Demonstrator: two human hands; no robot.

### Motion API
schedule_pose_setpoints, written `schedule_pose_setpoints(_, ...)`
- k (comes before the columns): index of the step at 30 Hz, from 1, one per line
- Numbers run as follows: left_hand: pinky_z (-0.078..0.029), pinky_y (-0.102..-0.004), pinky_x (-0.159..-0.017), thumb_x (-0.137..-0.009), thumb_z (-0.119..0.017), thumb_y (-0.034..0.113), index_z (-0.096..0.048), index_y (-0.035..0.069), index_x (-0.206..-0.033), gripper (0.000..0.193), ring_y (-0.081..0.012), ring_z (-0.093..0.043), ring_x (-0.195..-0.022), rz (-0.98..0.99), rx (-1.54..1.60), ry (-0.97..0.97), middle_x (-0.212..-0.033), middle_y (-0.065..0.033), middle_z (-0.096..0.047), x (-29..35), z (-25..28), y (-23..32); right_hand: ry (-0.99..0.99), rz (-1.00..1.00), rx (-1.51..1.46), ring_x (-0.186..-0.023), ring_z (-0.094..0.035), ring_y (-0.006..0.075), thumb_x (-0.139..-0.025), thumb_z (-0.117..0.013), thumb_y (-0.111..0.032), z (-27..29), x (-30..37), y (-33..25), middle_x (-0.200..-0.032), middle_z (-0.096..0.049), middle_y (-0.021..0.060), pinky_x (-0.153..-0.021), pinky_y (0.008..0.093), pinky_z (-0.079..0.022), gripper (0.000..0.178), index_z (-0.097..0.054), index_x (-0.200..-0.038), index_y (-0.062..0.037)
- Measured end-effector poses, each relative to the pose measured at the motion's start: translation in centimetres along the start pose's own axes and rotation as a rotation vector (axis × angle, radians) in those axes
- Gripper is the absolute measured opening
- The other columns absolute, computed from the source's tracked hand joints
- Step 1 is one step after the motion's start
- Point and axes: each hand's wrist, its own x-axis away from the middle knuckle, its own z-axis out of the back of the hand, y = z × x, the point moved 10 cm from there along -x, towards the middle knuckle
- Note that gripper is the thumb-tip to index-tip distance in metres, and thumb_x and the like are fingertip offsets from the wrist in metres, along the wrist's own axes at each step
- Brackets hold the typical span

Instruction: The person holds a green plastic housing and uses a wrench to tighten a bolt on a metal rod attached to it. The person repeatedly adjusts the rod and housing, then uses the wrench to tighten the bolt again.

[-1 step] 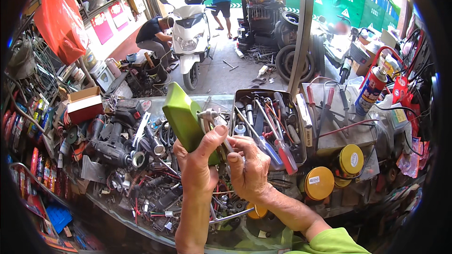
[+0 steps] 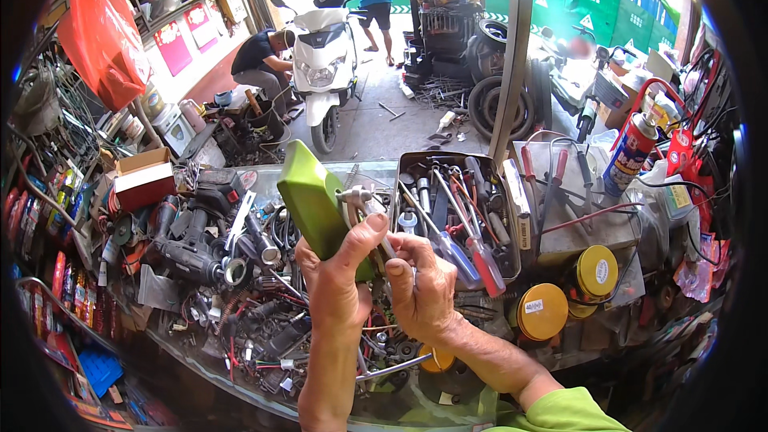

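Green box-shaped part held up over cluttered workbench, clenched in left hand. Right hand pinches small metal fitting at part's side. Tray of screwdrivers just behind; yellow tins right; white scooter beyond.

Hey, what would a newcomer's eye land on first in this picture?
Centre frame, the left hand grips a green plastic cover, with the right hand working a small metal part against it. Behind them sits a metal tray of screwdrivers, and farther back a white scooter stands beside a crouching person.
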Motion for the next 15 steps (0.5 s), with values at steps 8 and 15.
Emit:
schedule_pose_setpoints(8, -0.047, -0.0222, -0.058, -0.078, -0.076, 0.006, -0.064, 0.004, -0.09, 0.016, -0.0077, -0.059, -0.064, -0.026, -0.019, 0.1, -0.078, 0.0009, -0.063, -0.1, -0.1, -0.5, -0.121, -0.192, -0.049, -0.054, -0.062, 0.0317, -0.1, -0.049, -0.031, -1.0, -0.4, 1.6, -0.063, -0.06, 0.0131, -0.049, 0.0371, -0.046, 0.033, -0.062, -0.093, -0.0018)
schedule_pose_setpoints(15, -0.043, -0.0211, -0.062, -0.085, -0.076, 0.02, -0.065, 0.004, -0.095, 0.022, -0.0054, -0.054, -0.068, -0.106, -0.288, -0.08, -0.078, 0.0037, -0.059, 0.8, -3.0, -2.0, -0.052, -0.168, -0.17, -0.05, -0.056, 0.0359, -0.102, -0.038, -0.027, -0.2, -0.1, 3.4, -0.06, -0.053, 0.0184, -0.047, 0.0407, -0.041, 0.037, -0.056, -0.086, 0.0001)
